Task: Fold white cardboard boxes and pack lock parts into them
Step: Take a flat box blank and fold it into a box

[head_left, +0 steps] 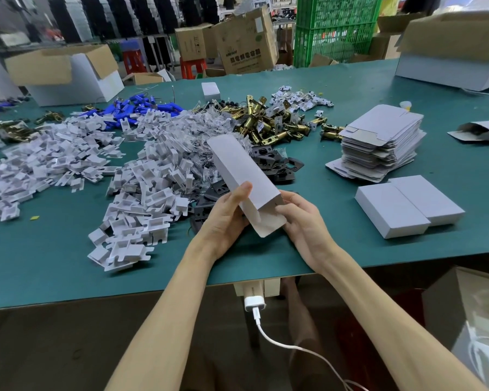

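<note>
On the green worktop (68, 258) in my remote feed, a broad heap of white plastic inserts (141, 176) spreads to the left, with brass latches (266, 122) piled behind it. A stack of flat box blanks (381, 142) stands at right, and two closed white boxes (407, 207) lie side by side nearer me. Above the near edge, a half-formed white cardboard box (240, 170) is held tilted with its near end open. The left hand (226, 218) grips its side and the right hand (302, 221) pinches its end flap.
</note>
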A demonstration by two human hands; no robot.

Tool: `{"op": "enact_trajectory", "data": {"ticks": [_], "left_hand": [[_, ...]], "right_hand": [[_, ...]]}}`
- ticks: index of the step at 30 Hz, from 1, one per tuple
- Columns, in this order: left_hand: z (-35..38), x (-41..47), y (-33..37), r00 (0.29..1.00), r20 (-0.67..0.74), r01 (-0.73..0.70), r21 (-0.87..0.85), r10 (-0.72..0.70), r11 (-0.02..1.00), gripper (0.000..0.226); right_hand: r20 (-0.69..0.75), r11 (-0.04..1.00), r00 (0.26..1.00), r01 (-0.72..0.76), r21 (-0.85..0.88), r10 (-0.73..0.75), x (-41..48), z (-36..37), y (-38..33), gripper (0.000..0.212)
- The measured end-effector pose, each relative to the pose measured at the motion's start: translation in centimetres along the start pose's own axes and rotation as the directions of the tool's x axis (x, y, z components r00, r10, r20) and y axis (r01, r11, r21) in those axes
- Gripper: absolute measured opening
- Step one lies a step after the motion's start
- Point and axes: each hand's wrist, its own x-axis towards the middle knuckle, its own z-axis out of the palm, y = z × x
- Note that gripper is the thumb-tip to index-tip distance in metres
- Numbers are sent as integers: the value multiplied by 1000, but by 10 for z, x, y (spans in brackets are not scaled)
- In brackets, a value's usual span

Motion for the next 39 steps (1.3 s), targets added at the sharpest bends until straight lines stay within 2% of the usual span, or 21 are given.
{"op": "enact_trajectory", "data": {"ticks": [1, 3, 5, 6, 7, 11, 14, 18, 21, 24, 27, 31, 36, 39], "left_hand": [[-1, 1, -1, 1000, -28, 13, -27, -14, 1000, 66], [-2, 3, -3, 997, -68, 35, -63, -39, 997, 49], [-1, 4, -4, 996, -72, 47, -39, -50, 998, 47], [-1, 4, -4, 996, -67, 51, -16, -52, 999, 49], [-1, 4, -4, 997, -55, 54, 2, -54, 999, 49], [-3, 3, -5, 996, -31, 83, 26, -82, 996, 42], [-2, 4, -5, 993, -80, 85, 17, -83, 996, 45], [-2, 6, -4, 978, -187, 89, -19, -91, 996, 46], [-5, 6, -3, 973, -207, 101, -20, -103, 995, 41], [-6, 4, -2, 980, -128, 156, 30, -151, 987, 42], [-6, 3, -4, 982, -99, 168, 100, -158, 981, 44], [-6, 5, -6, 986, -113, 127, 54, -120, 990, 38], [-7, 7, -7, 985, -146, 102, 98, -87, 990, 31], [-8, 7, -8, 978, -202, 52, 34, -44, 998, 28]], "right_hand": [[-4, 1000, 1000, 2, 7, -2, 0, 1, 0, 27], [-18, 1000, 1000, 20, 13, -20, 0, 4, 0, 49], [-47, 999, 999, 27, -25, -28, 0, 7, 0, 70], [-60, 999, 998, 30, -40, -32, 0, 7, 1, 73], [-72, 998, 997, 33, -62, -37, 0, 7, 2, 69], [-62, 966, 992, 91, -243, -109, 1, 5, 8, 28], [-14, 965, 993, 112, -235, -119, 2, 3, 9, 23], [13, 944, 994, 109, -310, -111, 0, 5, 9, 20], [3, 941, 995, 95, -326, -99, -2, 6, 7, 26], [-39, 942, 994, 81, -326, -99, -2, 10, 5, 49], [-65, 947, 993, 75, -311, -100, -3, 11, 5, 40], [-85, 956, 994, 45, -291, -72, -4, 11, 3, 37], [-85, 941, 993, 49, -334, -82, -6, 15, 0, 50], [-47, 910, 993, 79, -406, -108, -6, 15, -1, 61]]}}
